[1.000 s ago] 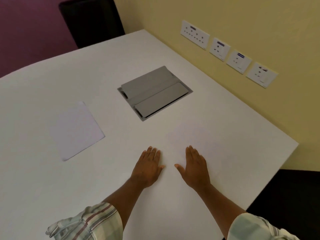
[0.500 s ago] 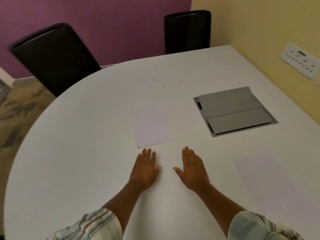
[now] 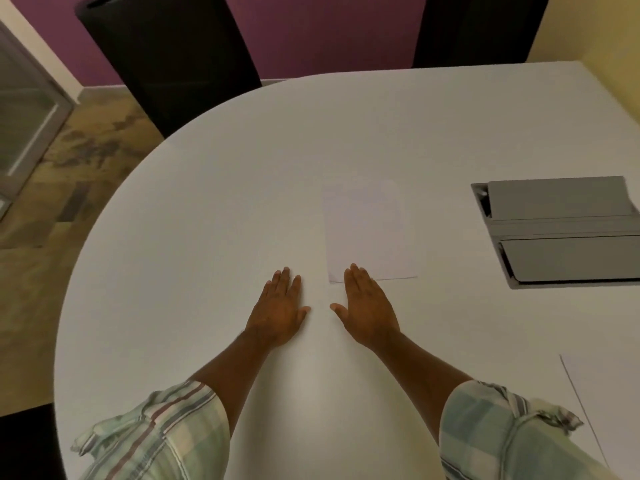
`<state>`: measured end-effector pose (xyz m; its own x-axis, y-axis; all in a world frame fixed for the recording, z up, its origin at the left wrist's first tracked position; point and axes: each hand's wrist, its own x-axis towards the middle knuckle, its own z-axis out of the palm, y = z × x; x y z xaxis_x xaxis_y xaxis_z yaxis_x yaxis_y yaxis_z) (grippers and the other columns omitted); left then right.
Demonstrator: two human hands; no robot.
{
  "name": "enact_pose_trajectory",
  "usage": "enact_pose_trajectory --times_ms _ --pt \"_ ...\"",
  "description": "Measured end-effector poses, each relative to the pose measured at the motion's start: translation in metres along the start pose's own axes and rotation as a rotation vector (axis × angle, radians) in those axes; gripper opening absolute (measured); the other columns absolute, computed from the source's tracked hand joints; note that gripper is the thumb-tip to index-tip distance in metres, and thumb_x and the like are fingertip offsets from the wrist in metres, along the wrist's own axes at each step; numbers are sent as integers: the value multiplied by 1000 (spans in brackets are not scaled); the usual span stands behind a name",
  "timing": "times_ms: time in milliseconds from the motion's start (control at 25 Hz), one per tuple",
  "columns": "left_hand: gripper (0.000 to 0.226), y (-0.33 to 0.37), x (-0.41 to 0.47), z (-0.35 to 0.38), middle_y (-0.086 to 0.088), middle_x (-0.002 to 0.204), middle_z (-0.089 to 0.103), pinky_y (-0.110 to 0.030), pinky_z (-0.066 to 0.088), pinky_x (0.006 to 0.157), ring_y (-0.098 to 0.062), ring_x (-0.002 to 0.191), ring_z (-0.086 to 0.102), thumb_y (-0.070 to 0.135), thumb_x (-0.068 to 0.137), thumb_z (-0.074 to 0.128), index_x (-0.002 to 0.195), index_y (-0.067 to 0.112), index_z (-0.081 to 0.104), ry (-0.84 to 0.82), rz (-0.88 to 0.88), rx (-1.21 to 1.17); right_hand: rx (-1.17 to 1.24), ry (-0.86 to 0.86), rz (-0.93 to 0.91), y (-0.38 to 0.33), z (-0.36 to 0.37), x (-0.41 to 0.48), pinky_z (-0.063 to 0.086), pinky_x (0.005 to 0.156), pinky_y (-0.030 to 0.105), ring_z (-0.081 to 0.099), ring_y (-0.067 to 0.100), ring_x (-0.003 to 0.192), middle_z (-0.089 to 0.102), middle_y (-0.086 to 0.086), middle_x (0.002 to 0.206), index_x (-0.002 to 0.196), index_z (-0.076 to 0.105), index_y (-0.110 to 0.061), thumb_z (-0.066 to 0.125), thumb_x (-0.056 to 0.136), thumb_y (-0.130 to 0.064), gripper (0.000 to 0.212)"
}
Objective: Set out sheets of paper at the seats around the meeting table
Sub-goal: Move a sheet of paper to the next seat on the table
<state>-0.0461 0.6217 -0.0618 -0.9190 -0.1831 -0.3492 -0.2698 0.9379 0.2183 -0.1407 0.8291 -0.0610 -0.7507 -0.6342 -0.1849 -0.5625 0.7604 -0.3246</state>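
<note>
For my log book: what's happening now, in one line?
left hand: flat, empty | right hand: flat, fingertips on sheet | second sheet: right edge

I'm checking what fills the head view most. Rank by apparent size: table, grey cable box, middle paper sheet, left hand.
1. Table
2. Cable box
3. Paper sheet
4. Left hand

Box and sheet look close; the box runs off frame.

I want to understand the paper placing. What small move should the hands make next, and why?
Probably the right hand should press the near sheet and slide it toward a seat: its fingertips already overlap the sheet's near edge, both hands are flat and empty, and the sheet lies mid-table.
</note>
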Motion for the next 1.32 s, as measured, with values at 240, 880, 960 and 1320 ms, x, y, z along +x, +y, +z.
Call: enact_pose_trajectory --times_ms 240,880,960,1320 --pt "94 -17 21 16 -13 177 -14 -47 0 131 -33 164 -12 63 103 47 169 15 -1 -81 -38 -43 -44 -26 -33 5 17 47 8 127 38 10 31 161 13 16 173 163 18 -5 45 107 -47 75" --pt "97 -18 29 22 -12 177 -14 -47 -1 130 -33 164 -12 67 101 49 169 19 -2 -106 -73 -22 29 29 77 -9 -5 78 52 83 34 64 26 105 69 6 110 113 69 -11 54 99 -2 22" --pt "97 -18 30 22 -12 176 -15 -47 -1 130 -33 164 -12 67 101 49 169 19 -2 -113 -75 -19 50 56 109 -8 -7 81 46 73 32 66 26 95 67 5 101 101 67 -10 56 104 -13 12" --pt "99 -19 28 12 -13 177 -14 -49 4 131 -34 164 -9 61 100 55 169 17 -1 -150 -54 -5 265 216 199 0 -25 84 45 61 39 53 23 71 58 7 77 74 50 -10 75 94 -20 33"
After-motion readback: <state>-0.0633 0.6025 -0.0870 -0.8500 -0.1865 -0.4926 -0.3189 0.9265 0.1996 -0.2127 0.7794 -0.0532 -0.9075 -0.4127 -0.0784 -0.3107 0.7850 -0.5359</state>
